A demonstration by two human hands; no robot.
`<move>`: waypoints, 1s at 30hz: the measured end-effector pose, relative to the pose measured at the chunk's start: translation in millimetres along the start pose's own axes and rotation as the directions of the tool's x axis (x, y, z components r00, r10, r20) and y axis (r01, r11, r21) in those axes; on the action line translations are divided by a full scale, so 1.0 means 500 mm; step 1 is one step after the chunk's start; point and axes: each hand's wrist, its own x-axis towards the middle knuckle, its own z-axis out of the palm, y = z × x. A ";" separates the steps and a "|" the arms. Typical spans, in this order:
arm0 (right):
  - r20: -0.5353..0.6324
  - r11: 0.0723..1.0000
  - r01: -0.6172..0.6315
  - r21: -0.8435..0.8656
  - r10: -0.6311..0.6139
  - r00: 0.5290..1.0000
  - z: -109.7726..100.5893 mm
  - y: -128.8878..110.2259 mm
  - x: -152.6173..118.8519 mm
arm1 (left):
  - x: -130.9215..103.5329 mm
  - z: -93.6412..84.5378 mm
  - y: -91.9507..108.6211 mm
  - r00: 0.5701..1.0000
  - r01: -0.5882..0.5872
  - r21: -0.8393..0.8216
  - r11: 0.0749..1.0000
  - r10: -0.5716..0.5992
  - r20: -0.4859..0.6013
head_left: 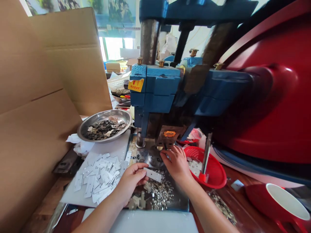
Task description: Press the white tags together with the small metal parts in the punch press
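A flat metal plate with small holes sits pinched at its left end between the thumb and fingers of the left hand, the rest jutting right above a heap of shiny bits. The right hand reaches under the blue press, its fingertips' grip impossible to tell; left of both hands, a pile of similar plates lies near a steel bowl.
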 end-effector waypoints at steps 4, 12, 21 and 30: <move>-0.010 1.000 0.005 -0.007 -0.005 1.000 0.020 -0.009 0.003 | 0.002 -0.001 -0.001 1.000 -0.016 -0.004 1.000 0.016 -0.005; -0.052 0.983 -0.053 0.174 0.063 0.997 0.053 0.013 0.026 | 0.003 0.000 0.003 1.000 -0.015 -0.020 1.000 0.015 0.014; 0.204 0.849 -0.026 0.527 -0.098 0.974 -0.032 -0.057 -0.080 | -0.015 0.021 -0.005 0.987 0.092 -0.174 0.980 -0.066 0.148; 0.204 0.903 -0.078 0.424 -0.012 0.979 -0.041 -0.061 -0.052 | -0.010 0.040 0.056 0.901 -0.432 0.467 0.772 0.393 0.183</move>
